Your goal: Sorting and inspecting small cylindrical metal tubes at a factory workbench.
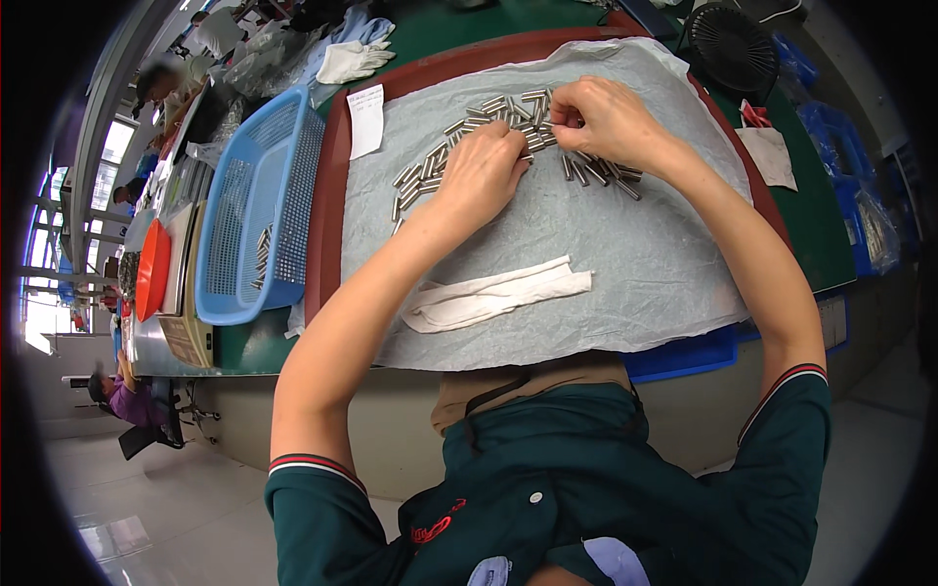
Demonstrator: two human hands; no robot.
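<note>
Many short shiny metal pins (420, 181) lie in a loose heap on a pale paper sheet (625, 283). My left hand (483, 168) rests over the middle of the heap, fingers curled down, and its fingertips are hidden from view. At the heap's right part, my right hand (606, 119) has thumb and forefinger drawn together in a pinch; whatever sits between them is too small to make out. Several pins fan out just below the right hand. Nearer to me, a folded white cloth (498, 296) lies on the sheet.
Left of the red-brown frame (327, 215) stands a blue plastic basket (210, 283) holding some pins. A paper slip (367, 121) lies on the frame's left side. White gloves (354, 62) are at the back, a black fan (731, 47) at back right. Other people sit far left.
</note>
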